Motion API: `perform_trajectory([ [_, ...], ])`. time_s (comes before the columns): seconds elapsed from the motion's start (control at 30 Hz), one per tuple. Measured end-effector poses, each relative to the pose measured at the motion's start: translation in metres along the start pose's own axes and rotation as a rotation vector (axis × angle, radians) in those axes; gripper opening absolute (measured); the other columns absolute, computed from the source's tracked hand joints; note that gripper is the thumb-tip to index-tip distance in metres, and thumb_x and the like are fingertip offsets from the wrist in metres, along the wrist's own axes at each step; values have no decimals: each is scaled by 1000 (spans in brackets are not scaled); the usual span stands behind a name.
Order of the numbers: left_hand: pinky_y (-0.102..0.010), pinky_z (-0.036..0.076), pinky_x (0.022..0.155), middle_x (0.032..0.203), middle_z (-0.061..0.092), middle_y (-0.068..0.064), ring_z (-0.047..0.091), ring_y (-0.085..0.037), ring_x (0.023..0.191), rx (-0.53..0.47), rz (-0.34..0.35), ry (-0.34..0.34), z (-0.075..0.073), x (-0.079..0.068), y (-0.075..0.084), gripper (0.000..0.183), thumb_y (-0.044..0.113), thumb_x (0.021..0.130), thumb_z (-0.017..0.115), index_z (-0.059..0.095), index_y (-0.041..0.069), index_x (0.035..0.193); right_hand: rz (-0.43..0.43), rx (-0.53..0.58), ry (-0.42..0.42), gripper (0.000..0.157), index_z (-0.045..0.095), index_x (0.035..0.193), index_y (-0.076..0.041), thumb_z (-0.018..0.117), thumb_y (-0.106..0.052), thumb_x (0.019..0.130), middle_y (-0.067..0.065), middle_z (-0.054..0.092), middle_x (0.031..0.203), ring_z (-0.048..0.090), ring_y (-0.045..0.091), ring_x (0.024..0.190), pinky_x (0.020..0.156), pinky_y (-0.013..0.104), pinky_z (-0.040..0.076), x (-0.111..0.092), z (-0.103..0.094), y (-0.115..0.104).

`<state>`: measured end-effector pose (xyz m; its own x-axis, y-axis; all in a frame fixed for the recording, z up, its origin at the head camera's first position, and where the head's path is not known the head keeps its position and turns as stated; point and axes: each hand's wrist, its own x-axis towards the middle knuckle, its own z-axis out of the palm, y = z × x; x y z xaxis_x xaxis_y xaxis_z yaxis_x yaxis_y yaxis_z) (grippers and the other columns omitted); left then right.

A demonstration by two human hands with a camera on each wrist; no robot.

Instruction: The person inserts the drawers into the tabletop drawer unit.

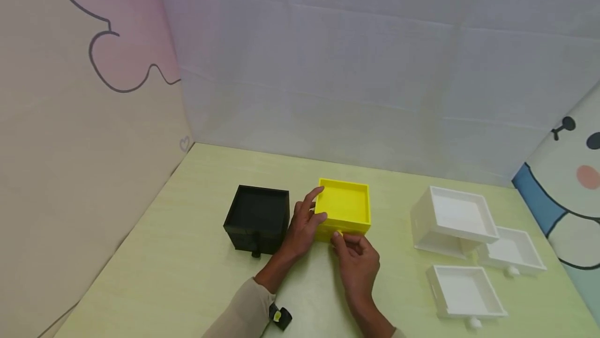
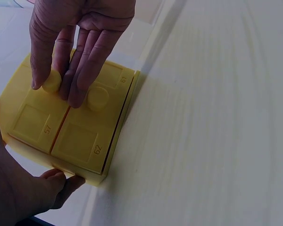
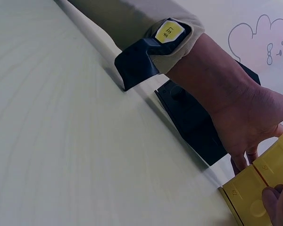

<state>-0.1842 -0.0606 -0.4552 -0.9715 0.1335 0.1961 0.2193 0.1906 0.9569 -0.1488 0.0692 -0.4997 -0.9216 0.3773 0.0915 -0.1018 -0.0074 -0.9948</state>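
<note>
A small yellow box with two drawers (image 1: 344,202) sits on the table, its open tray top facing up. My left hand (image 1: 300,231) grips its left side, with a finger over the top rim. With thumb and fingers, my right hand (image 1: 360,265) pinches the upper drawer's round knob (image 2: 52,81) at the front. Below it, the lower drawer's knob (image 2: 98,99) stands free. Both drawer fronts (image 2: 80,146) lie nearly flush with the box in the left wrist view.
To the left stands a black box (image 1: 257,241) with a front knob. On the right are a white cabinet shell (image 1: 424,221) and two loose white drawers, one in front (image 1: 469,291) and one beside it (image 1: 513,249). Cloth walls (image 1: 328,77) border the table.
</note>
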Motion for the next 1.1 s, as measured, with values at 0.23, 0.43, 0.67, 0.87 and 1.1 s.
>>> perform_trajectory([
  [0.23, -45, 43, 90, 125, 40, -23, 63, -40, 107, 3, -11, 19, 3, 2, -16, 55, 13, 99, 49, 37, 13, 152, 20, -9, -14, 20, 68, 91, 6, 80, -10, 85, 18, 74, 85, 74, 31, 76, 65, 37, 58, 1, -1, 2],
  [0.43, -43, 44, 88, 125, 41, -18, 63, -31, 104, 28, -1, 40, 8, 8, -44, 55, 25, 99, 50, 38, 29, 152, 52, -29, -26, 21, 68, 91, 4, 80, -12, 84, 16, 74, 86, 74, 29, 77, 66, 36, 58, 1, -3, 1],
  [0.67, -50, 46, 92, 123, 45, -17, 57, -34, 114, 83, 22, 66, 10, 10, -44, 56, 27, 96, 50, 40, 33, 150, 35, -98, -27, 27, 68, 93, 2, 82, -19, 84, 15, 74, 86, 74, 28, 74, 63, 31, 58, 2, -8, 0],
  [0.87, -53, 36, 109, 134, 46, -22, 46, -37, 128, 59, 101, 147, 10, 15, -36, 57, 20, 94, 56, 43, 22, 149, 49, -183, -27, 31, 62, 101, -2, 72, -31, 93, 14, 74, 89, 72, 24, 66, 59, 28, 57, -5, -18, -6],
  [1.1, -43, 36, 111, 142, 51, -10, 47, -30, 132, 89, 242, 291, 8, 27, -2, 53, 16, 95, 61, 47, 14, 146, -3, -168, -3, 18, 60, 99, -5, 61, -23, 101, 16, 73, 89, 70, 22, 61, 58, 30, 57, -15, -32, -17],
])
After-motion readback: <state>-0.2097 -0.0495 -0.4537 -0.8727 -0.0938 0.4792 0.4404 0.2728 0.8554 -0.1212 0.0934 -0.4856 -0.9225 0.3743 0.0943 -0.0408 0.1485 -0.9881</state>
